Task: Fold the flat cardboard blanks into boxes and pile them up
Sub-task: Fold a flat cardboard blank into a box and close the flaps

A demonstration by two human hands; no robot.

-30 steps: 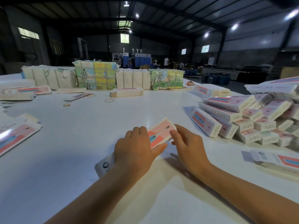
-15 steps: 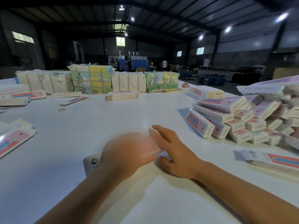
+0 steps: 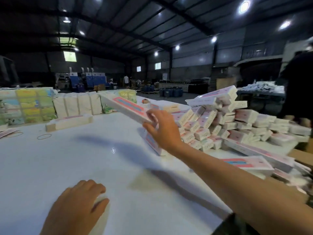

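Grip of the right hand (image 3: 162, 128) pinches a box's (image 3: 128, 107) near end — it slants toward upper left; left hand (image 3: 79, 206) rests loosely on the worktop (image 3: 67, 158).

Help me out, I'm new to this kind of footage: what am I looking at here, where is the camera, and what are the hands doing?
There is no machine, just a person working with bare hands. The camera sits on their head, looking forward and down, so the arms reach in from the bottom edge. The right hand holds a long pink-and-white folded box in the air, beside the pile of finished boxes on the right. The left hand rests low on the white table, holding nothing. Farther back lie a stack of flat blanks, rubber bands and wrapped bundles. Behind is a dim warehouse.
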